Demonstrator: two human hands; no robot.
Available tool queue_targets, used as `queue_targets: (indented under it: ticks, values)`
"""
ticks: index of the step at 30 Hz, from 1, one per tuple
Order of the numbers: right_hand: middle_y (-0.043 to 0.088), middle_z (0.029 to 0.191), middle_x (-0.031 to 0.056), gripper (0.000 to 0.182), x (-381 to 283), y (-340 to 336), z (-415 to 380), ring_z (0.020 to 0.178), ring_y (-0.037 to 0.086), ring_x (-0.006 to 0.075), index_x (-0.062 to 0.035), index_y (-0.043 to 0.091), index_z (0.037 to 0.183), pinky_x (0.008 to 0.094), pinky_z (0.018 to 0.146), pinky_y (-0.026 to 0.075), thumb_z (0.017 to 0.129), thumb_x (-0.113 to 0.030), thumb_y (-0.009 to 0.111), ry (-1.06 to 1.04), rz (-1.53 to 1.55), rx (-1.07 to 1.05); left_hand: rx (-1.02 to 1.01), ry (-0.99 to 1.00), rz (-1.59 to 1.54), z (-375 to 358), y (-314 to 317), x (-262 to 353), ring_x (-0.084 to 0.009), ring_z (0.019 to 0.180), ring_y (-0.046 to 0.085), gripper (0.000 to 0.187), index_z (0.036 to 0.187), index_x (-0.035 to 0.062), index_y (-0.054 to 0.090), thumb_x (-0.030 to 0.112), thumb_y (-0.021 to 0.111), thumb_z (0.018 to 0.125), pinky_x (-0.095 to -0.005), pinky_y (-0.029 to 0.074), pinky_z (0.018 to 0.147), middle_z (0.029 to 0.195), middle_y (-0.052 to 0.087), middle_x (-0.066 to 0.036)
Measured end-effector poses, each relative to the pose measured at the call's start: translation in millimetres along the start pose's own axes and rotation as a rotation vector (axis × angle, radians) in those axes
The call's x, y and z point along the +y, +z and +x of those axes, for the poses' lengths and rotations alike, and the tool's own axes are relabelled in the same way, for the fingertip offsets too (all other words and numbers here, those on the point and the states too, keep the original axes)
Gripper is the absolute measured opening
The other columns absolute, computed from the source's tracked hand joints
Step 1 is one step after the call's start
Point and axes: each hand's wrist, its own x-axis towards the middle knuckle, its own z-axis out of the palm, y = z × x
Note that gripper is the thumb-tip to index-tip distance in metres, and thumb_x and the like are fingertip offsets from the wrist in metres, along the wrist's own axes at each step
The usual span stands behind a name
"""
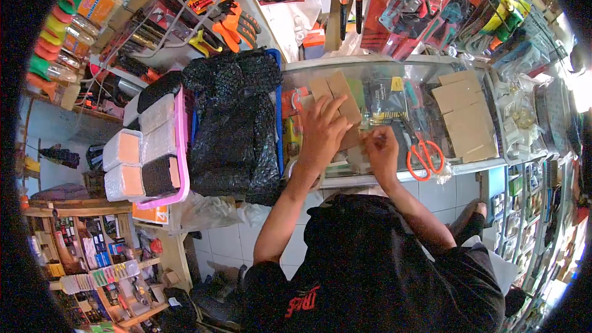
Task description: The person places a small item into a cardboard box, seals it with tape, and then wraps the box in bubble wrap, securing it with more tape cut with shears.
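My left hand (327, 128) rests on a piece of brown cardboard (343, 89) on the glass counter, its fingers spread over the surface. The cardboard has a slit or fold line, and my palm hides part of it. Close beside it, my right hand (380, 147) is closed, with fingertips pinched together near the cardboard's lower right edge. Whatever those fingers hold is too small to make out. Scissors with orange handles (425, 159) lie to the right of my right hand, blades pointing away. Farther right lies a larger flat piece of cardboard (465, 116).
A blue crate (279, 117) covered in black bubble wrap stands left of the counter. Next to it, a pink basket (182, 172) holds several wrapped boxes. Packaged tools (404, 9) hang along the back. The counter's metal front edge (351, 180) runs just before my body.
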Motion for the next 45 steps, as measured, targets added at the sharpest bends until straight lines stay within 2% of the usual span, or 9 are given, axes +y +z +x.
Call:
queue_targets:
  ticks: [11, 17, 20, 26, 29, 33, 36, 39, 45]
  values:
    - [0.067, 0.098, 0.0053, 0.016, -9, -2, 5, 0.078, 0.061, 0.0093, -0.0075, 0.053, 0.112, 0.0254, 0.061, 0.052, 0.102, -0.013, 0.065, 0.081, -0.012, -0.037, -0.089, -0.077, 0.055, -2, 10, -1, -0.0382, 0.146, 0.037, 0.018, 0.087, 0.007, 0.067, 0.017, 0.081, 0.079, -0.0609, 0.031, 0.11, 0.155, 0.05, -0.006]
    - [0.066, 0.114, 0.0129, 0.04, -6, -13, 32, 0.104, 0.064, 0.0213, -0.0027, 0.054, 0.134, 0.037, 0.086, 0.055, 0.106, -0.031, 0.061, 0.005, -0.157, -0.112, 0.042, -0.221, -0.086, 6, -11, 15, -0.0524, 0.146, 0.031, 0.061, 0.128, 0.0068, 0.061, 0.042, 0.082, 0.083, -0.0639, 0.024, 0.117, 0.159, 0.034, -0.029]
    - [0.066, 0.12, 0.0167, 0.05, -7, -9, 44, 0.111, 0.063, 0.0255, -0.0008, 0.053, 0.141, 0.0399, 0.093, 0.053, 0.107, -0.036, 0.057, -0.007, -0.297, -0.217, 0.066, -0.493, -0.24, 13, 10, 1, -0.0577, 0.143, 0.03, 0.088, 0.15, 0.004, 0.043, 0.054, 0.077, 0.086, -0.0643, 0.025, 0.117, 0.156, 0.029, -0.038]
    - [0.065, 0.126, 0.0211, 0.051, -34, 7, 29, 0.117, 0.061, 0.0264, 0.0014, 0.052, 0.142, 0.0397, 0.097, 0.051, 0.106, -0.034, 0.059, 0.094, -0.244, -0.311, -0.143, -0.706, -0.119, 26, 0, 25, -0.0549, 0.138, 0.04, 0.105, 0.158, 0.0, 0.03, 0.058, 0.076, 0.083, -0.0548, 0.039, 0.113, 0.149, 0.038, -0.04]
    - [0.062, 0.132, 0.0186, 0.052, -54, 7, 13, 0.121, 0.059, 0.0263, 0.0002, 0.051, 0.143, 0.0398, 0.102, 0.048, 0.104, -0.032, 0.061, 0.027, -0.195, -0.271, -0.008, -0.61, -0.289, 17, 3, 6, -0.0449, 0.134, 0.051, 0.096, 0.158, 0.0005, 0.029, 0.05, 0.073, 0.089, -0.0502, 0.042, 0.111, 0.145, 0.05, -0.03]
    - [0.057, 0.138, 0.0141, 0.055, -81, -4, -8, 0.125, 0.057, 0.0256, -0.0024, 0.047, 0.146, 0.0407, 0.106, 0.045, 0.103, -0.032, 0.062, -0.157, 0.084, -0.21, 0.186, -0.894, -1.762, 2, -15, 5, -0.0266, 0.134, 0.056, 0.064, 0.155, 0.0093, 0.039, 0.023, 0.063, 0.097, -0.0467, 0.045, 0.111, 0.146, 0.056, -0.01]
    - [0.058, 0.134, 0.0156, 0.053, -97, -26, -8, 0.131, 0.053, 0.0272, -0.001, 0.051, 0.143, 0.0412, 0.111, 0.041, 0.102, -0.032, 0.064, -0.168, -0.082, -0.24, 0.324, -0.862, -2.107, -19, -1, 23, -0.0264, 0.134, 0.055, 0.058, 0.152, 0.012, 0.042, 0.02, 0.061, 0.098, -0.047, 0.044, 0.113, 0.142, 0.057, -0.01]
    - [0.061, 0.125, 0.0182, 0.046, -95, -56, -4, 0.119, 0.057, 0.032, -0.002, 0.061, 0.132, 0.0407, 0.104, 0.044, 0.099, -0.033, 0.068, -0.212, -0.498, -0.253, 0.297, -0.753, -1.983, -37, 17, 45, -0.0249, 0.14, 0.048, 0.069, 0.155, 0.0115, 0.037, 0.016, 0.068, 0.094, -0.0438, 0.039, 0.117, 0.149, 0.051, -0.008]
    - [0.068, 0.106, 0.0131, 0.032, -134, -70, -7, 0.102, 0.063, 0.0302, -0.0007, 0.07, 0.116, 0.0396, 0.098, 0.047, 0.093, -0.021, 0.077, -0.073, -0.374, -0.391, 0.151, -0.742, -1.824, -54, 39, 63, -0.0258, 0.153, 0.028, 0.089, 0.164, 0.0104, 0.018, 0.003, 0.072, 0.093, -0.0415, 0.024, 0.125, 0.164, 0.031, -0.012]
